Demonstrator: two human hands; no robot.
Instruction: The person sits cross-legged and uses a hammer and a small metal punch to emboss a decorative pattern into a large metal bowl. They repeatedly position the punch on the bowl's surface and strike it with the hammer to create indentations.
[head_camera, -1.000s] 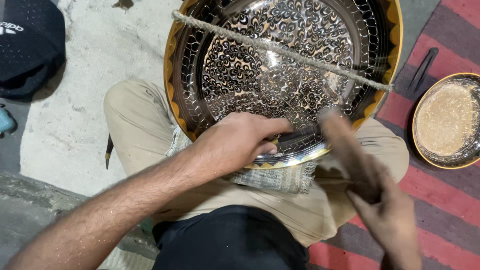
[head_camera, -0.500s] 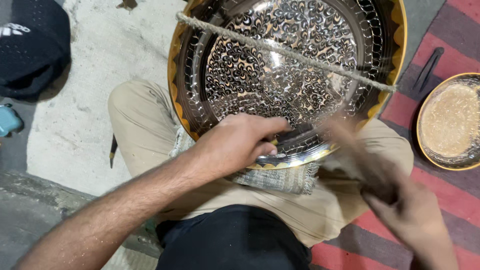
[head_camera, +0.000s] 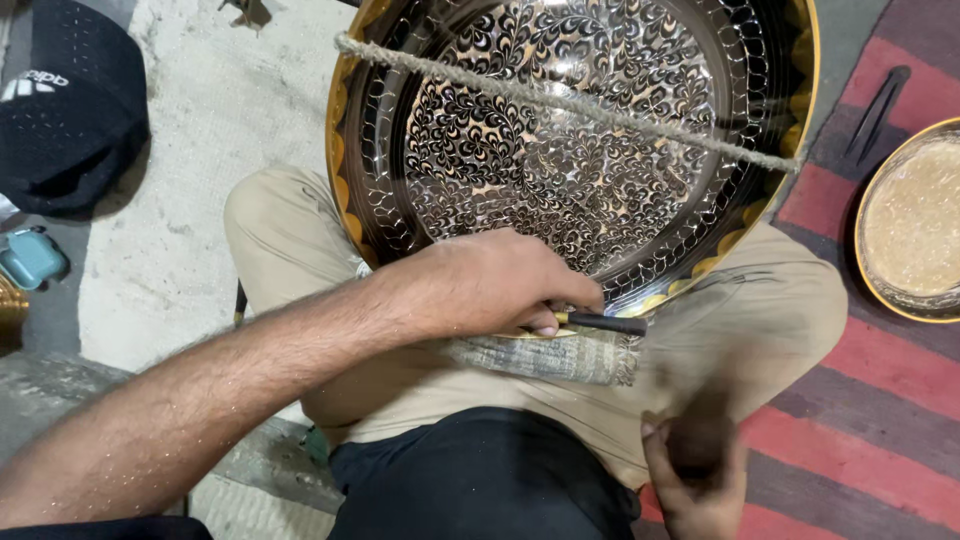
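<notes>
**Tech A:** Dark metal, thin, rod-shaped: the engraving tool (head_camera: 600, 323) sits pinched in the closed fingers (head_camera: 545, 322) of the left hand (head_camera: 490, 285). Its tip points right, along the lower rim of the tray.

**Tech B:** Tray position?

**Tech A:** The engraved brass tray (head_camera: 570, 150) leans on the person's lap, with a folded cloth (head_camera: 545, 358) beneath its rim and a rope (head_camera: 560, 100) stretched across its face.

**Tech B:** Right hand?

**Tech A:** The right hand (head_camera: 700, 485), low and well apart from the tray, is curled tight around a blurred wooden mallet (head_camera: 700, 440).

**Tech B:** Surroundings?

**Tech A:** A brass bowl (head_camera: 915, 225) sits on the striped rug (head_camera: 880, 400); a black cap (head_camera: 70, 110) lies far left.
</notes>
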